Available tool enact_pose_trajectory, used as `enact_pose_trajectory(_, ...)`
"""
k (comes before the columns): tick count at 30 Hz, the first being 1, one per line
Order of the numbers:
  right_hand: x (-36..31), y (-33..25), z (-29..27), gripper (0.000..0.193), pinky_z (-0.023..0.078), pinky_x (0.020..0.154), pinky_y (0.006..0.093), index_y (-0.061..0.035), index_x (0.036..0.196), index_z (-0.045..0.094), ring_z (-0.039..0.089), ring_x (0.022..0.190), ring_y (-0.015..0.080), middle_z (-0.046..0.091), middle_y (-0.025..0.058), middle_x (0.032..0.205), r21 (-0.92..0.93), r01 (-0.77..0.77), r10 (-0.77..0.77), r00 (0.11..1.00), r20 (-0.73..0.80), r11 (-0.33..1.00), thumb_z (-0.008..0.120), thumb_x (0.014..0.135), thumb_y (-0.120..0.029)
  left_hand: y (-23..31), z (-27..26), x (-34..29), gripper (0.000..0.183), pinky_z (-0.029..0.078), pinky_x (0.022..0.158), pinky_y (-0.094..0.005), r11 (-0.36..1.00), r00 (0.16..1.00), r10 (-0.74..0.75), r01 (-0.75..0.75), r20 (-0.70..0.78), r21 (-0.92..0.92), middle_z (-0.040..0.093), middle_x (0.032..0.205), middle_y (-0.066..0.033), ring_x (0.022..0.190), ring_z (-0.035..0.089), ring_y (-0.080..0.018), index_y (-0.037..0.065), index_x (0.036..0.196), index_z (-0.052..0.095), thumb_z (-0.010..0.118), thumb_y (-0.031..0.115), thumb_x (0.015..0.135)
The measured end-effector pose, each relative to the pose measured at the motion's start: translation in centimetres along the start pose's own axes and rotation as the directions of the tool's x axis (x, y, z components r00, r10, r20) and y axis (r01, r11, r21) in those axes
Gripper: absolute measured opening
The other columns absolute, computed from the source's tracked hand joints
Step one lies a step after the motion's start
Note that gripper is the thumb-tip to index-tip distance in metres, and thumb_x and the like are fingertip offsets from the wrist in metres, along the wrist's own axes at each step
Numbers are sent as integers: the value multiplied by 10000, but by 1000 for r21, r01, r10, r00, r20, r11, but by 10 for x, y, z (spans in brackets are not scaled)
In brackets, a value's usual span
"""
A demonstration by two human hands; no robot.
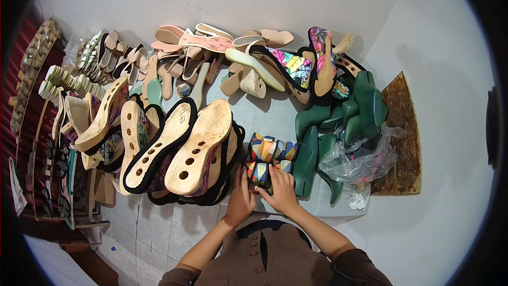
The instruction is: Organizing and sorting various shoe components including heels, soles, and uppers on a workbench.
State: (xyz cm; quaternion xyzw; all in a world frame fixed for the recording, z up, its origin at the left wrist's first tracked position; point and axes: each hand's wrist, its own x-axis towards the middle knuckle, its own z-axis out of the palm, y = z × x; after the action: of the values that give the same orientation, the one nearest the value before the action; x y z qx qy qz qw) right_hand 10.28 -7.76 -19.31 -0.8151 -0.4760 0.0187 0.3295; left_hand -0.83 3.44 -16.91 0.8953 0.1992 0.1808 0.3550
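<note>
Place: you are in a shoemaking workshop | Signs: green lasts [306, 169], wooden soles [203, 135] crowd your table [264, 118]

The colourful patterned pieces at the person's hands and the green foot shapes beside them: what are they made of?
The patterned pieces look like printed fabric or faux leather; their bulging, rounded folds suggest something flexible, though the exact material is unclear. The green foot shapes seem hard plastic: smooth, evenly coloured, with a slight sheen.

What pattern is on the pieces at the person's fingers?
The pieces show multicoloured geometric patches, including blue, red and yellow, best seen in the head view.
</note>
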Motion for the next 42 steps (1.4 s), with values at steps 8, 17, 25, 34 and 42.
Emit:
enact_pose_trajectory(8,-2,-4,2,750,286,970,433,64,1313,321,404,1148,357,438,221,1227,18,5,-5,1000,-1,1000,617,786,-381,1,0,3,660,223,1060,-435,998,1000,0,2,18,-62,219,1383,-321,1288,239,-456,-97,1349,199,487,-5,762)
enact_pose_trajectory(17,-2,-6,4,707,297,964,440,54,1304,347,399,1148,361,431,212,1243,58,-11,14,998,-56,998,599,789,-359,3,-5,5,641,246,1056,-413,999,999,7,-5,31,-53,238,1385,-309,1285,258,-445,-91,1349,208,469,-6,770)
enact_pose_trajectory(25,-2,-6,3,684,277,992,434,65,1315,319,375,1177,373,396,229,1272,79,-19,23,998,-50,997,569,819,-335,3,-7,6,624,244,1059,-412,998,1000,22,-21,8,-62,251,1381,-303,1287,269,-429,-89,1345,221,456,-19,772)
enact_pose_trajectory(34,3,-2,-3,631,287,985,424,56,1298,347,391,1161,366,411,221,1263,102,22,-12,995,-97,994,564,824,-300,14,-11,14,620,276,1039,-436,992,996,84,-80,31,-100,271,1372,-275,1286,267,-422,-64,1340,254,474,-31,762)
enact_pose_trajectory(42,29,10,-35,156,401,750,391,-40,808,591,554,790,275,586,88,784,133,151,-123,972,-200,980,632,778,-188,42,-9,43,586,348,971,-441,977,972,214,-213,-97,13,395,1269,-215,1178,400,-402,-5,1257,410,497,-55,680)
